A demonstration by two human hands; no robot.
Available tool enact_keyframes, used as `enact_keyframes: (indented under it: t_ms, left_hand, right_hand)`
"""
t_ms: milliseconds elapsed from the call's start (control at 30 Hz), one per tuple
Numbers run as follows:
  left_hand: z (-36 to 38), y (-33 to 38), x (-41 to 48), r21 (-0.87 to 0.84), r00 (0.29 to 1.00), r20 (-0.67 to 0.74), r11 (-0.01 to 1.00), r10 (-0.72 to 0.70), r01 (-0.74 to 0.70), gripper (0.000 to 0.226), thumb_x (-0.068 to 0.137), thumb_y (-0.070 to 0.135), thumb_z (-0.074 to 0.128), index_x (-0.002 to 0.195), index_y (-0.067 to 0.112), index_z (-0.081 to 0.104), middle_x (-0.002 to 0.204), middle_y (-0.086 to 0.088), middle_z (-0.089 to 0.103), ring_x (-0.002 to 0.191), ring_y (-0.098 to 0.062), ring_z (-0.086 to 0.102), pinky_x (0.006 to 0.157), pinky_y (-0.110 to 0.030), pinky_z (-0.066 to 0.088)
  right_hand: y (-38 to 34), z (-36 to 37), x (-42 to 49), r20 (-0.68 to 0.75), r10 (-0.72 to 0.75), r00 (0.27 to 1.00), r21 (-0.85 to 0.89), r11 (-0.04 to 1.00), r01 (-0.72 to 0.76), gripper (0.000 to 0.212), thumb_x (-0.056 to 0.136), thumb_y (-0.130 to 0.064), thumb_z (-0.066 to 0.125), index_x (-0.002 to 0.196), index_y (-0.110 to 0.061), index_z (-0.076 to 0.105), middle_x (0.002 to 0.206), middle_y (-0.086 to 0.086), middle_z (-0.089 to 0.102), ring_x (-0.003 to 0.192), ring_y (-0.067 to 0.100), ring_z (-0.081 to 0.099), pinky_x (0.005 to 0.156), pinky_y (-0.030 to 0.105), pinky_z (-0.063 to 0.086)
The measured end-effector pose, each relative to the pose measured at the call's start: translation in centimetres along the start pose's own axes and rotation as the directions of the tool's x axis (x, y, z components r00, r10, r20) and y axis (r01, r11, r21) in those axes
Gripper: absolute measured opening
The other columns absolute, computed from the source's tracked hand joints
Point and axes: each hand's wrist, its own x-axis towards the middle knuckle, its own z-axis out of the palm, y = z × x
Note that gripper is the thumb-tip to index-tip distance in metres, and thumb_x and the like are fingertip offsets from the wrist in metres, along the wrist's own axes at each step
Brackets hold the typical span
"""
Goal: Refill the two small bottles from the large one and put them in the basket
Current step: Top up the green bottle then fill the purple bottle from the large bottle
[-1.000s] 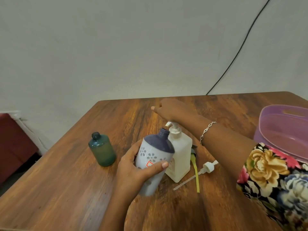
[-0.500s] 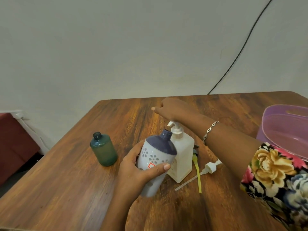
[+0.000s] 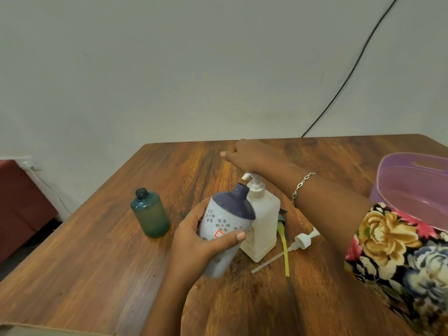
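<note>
Wood-grain laminate covers the table (image 3: 97, 263) on which all items stand. The large bottle (image 3: 264, 229), white and square-sided, stands upright near the middle of the table with its pump head (image 3: 253, 183) fitted. The right hand (image 3: 249, 156) rests on top of that pump head. Its fingers extend leftward, uncurled, and grip nothing. A silver bracelet (image 3: 301, 187) sits on the right wrist, and a floral sleeve (image 3: 400, 258) covers the arm above it.

The left hand (image 3: 203, 246) grips the first small bottle (image 3: 228, 214), which has a pale lilac body with flower prints and a dark blue shoulder. Thumb and fingers wrap round the body. This bottle is tilted, with its uncapped neck leaning toward the large bottle and placed directly beneath the pump spout. Whether its base touches the table cannot be determined.

The second small bottle (image 3: 150, 215), translucent green and uncapped, stands upright to the left, well apart from both hands.

Two removed pumps lie on the table just right of the large bottle: a white pump (image 3: 303, 240) with a clear dip tube, and a dark-headed pump (image 3: 284, 246) with a yellow-green tube. The two tubes cross.

The basket (image 3: 409, 187), purple plastic, sits at the right edge of the table, partly behind the sleeve. A black cable (image 3: 351, 69) runs down the wall behind.
</note>
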Motion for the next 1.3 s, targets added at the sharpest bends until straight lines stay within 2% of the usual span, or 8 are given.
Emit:
enact_keyframes:
  t_ms: [100, 233, 300, 533, 667, 933, 1133, 1300]
  left_hand:
    - [0.1, -0.1, 0.0, -0.017, 1.0, 0.0, 1.0, 0.005, -0.005, 0.07, 0.042, 0.055, 0.077, 0.108, 0.04, 0.06, 0.099, 0.022, 0.067, 0.089, 0.003, 0.063, 0.067, -0.015, 0.051]
    - [-0.1, -0.3, -0.1, -0.024, 1.0, -0.01, 1.0, 0.0, 0.0, 0.069, 0.041, 0.055, 0.077, 0.106, 0.042, 0.06, 0.099, 0.024, 0.066, 0.089, 0.003, 0.063, 0.066, -0.014, 0.05]
    - [-0.1, -0.1, -0.1, -0.009, 1.0, -0.009, 1.0, 0.002, -0.002, 0.068, 0.041, 0.056, 0.077, 0.105, 0.043, 0.059, 0.1, 0.025, 0.065, 0.09, 0.004, 0.062, 0.066, -0.014, 0.051]
    - [0.0, -0.3, 0.0, -0.01, 1.0, -0.001, 1.0, 0.004, -0.004, 0.07, 0.043, 0.055, 0.077, 0.109, 0.041, 0.059, 0.102, 0.022, 0.065, 0.092, 0.002, 0.062, 0.068, -0.019, 0.051]
    - [0.2, -0.5, 0.1, -0.026, 1.0, 0.0, 1.0, 0.004, -0.004, 0.072, 0.045, 0.054, 0.077, 0.113, 0.038, 0.059, 0.103, 0.02, 0.066, 0.093, 0.0, 0.062, 0.07, -0.022, 0.053]
    - [0.0, -0.8, 0.1, -0.011, 1.0, 0.0, 1.0, -0.008, 0.008, 0.073, 0.044, 0.054, 0.078, 0.113, 0.038, 0.059, 0.103, 0.019, 0.066, 0.093, -0.001, 0.062, 0.073, -0.024, 0.052]
    - [0.0, -0.7, 0.2, -0.039, 1.0, 0.0, 0.999, -0.011, 0.011, 0.076, 0.043, 0.051, 0.08, 0.114, 0.034, 0.062, 0.103, 0.015, 0.068, 0.092, -0.003, 0.064, 0.072, -0.026, 0.053]
    - [0.0, -0.5, 0.1, -0.057, 1.0, 0.008, 0.998, -0.015, 0.015, 0.075, 0.043, 0.05, 0.08, 0.114, 0.032, 0.062, 0.1, 0.014, 0.069, 0.089, -0.002, 0.065, 0.066, -0.021, 0.052]
  right_hand:
    - [0.2, 0.9, -0.3, -0.003, 0.05, 0.999, -0.066, 0.997, -0.05, 0.045, 0.097, -0.05, 0.033, 0.076, -0.014, 0.048, 0.091, 0.005, 0.051, 0.085, 0.022, 0.051, 0.079, 0.035, 0.042]
    - [0.3, 1.1, -0.2, -0.014, 0.055, 0.998, -0.045, 0.997, -0.056, 0.044, 0.097, -0.05, 0.034, 0.076, -0.014, 0.049, 0.097, 0.009, 0.058, 0.087, 0.024, 0.054, 0.078, 0.035, 0.043]
    - [0.2, 0.7, 0.0, -0.01, 0.045, 0.999, 0.001, 0.999, -0.045, 0.044, 0.096, -0.05, 0.036, 0.093, -0.012, 0.057, 0.103, 0.01, 0.06, 0.094, 0.026, 0.056, 0.077, 0.034, 0.041]
    - [0.1, 0.3, 0.4, 0.005, 0.049, 0.999, 0.019, 0.999, -0.049, 0.045, 0.096, -0.051, 0.034, 0.088, -0.012, 0.054, 0.085, 0.005, 0.052, 0.086, 0.024, 0.052, 0.074, 0.034, 0.042]
    - [0.2, 1.2, 0.0, -0.051, 0.077, 0.996, -0.054, 0.995, -0.079, 0.046, 0.097, -0.049, 0.033, 0.065, -0.017, 0.039, 0.074, 0.003, 0.05, 0.081, 0.025, 0.054, 0.077, 0.036, 0.043]
    - [0.2, 0.1, 0.2, 0.015, 0.06, 0.998, 0.064, 0.996, -0.061, 0.05, 0.095, -0.054, 0.035, 0.109, -0.011, 0.057, 0.103, 0.01, 0.06, 0.089, 0.023, 0.053, 0.076, 0.033, 0.041]
    - [-0.1, 0.6, -0.3, 0.017, 0.103, 0.995, -0.031, 0.994, -0.102, 0.046, 0.097, -0.051, 0.032, 0.066, -0.017, 0.037, 0.083, 0.003, 0.05, 0.084, 0.023, 0.051, 0.076, 0.035, 0.041]
    - [0.1, 0.9, -0.4, -0.008, 0.099, 0.995, -0.006, 0.995, -0.099, 0.047, 0.097, -0.05, 0.033, 0.062, -0.02, 0.03, 0.083, 0.004, 0.048, 0.08, 0.022, 0.048, 0.075, 0.034, 0.042]
